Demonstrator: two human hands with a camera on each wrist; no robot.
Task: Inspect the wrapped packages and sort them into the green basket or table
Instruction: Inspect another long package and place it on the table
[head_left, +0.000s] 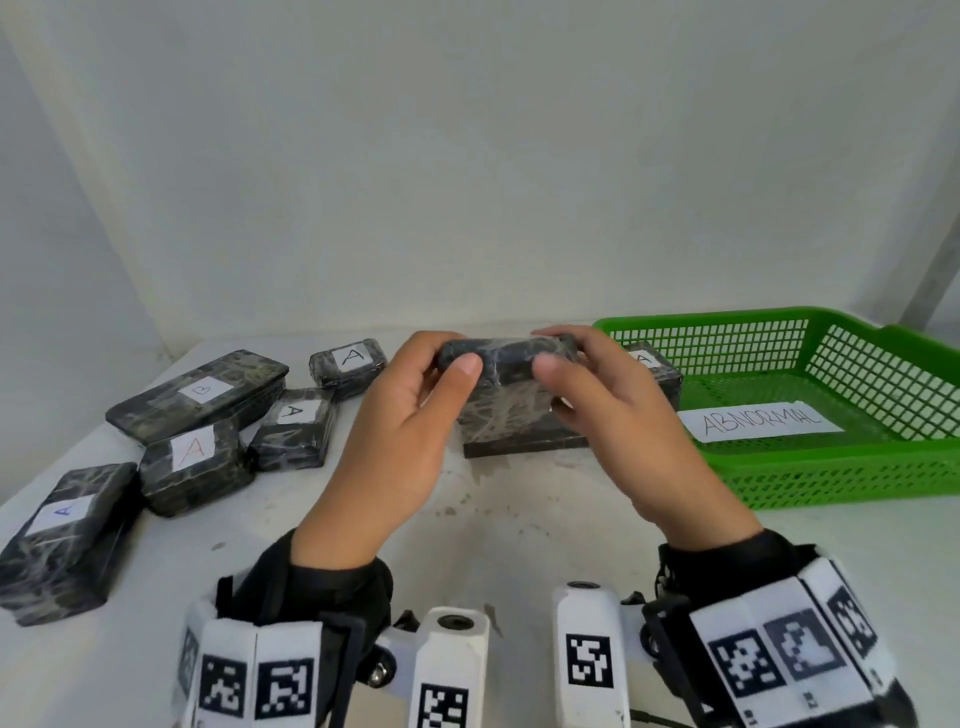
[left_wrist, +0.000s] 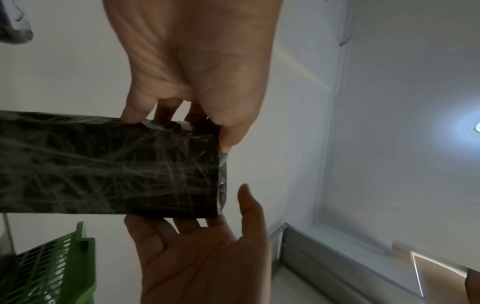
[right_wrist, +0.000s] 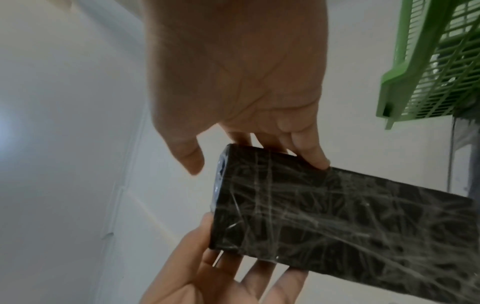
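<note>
A black package wrapped in clear film (head_left: 511, 400) is held between both hands over the middle of the table, its narrow top edge toward me. My left hand (head_left: 447, 374) pinches its left end with thumb in front and fingers behind. My right hand (head_left: 563, 366) pinches the right end the same way. No label shows on the faces I see. In the left wrist view the left hand (left_wrist: 197, 115) grips the package (left_wrist: 116, 164). From the right wrist, the right hand (right_wrist: 259, 148) grips the package's (right_wrist: 337, 216) edge. The green basket (head_left: 831, 478) stands at the right.
Several wrapped packages lie at the left: a long one marked B (head_left: 200, 392) and smaller ones marked A (head_left: 195, 457). Another A package (head_left: 652, 366) sits behind my right hand beside the basket. A paper reading ABNORMAL (head_left: 758, 421) lies in the basket. A white wall stands close behind.
</note>
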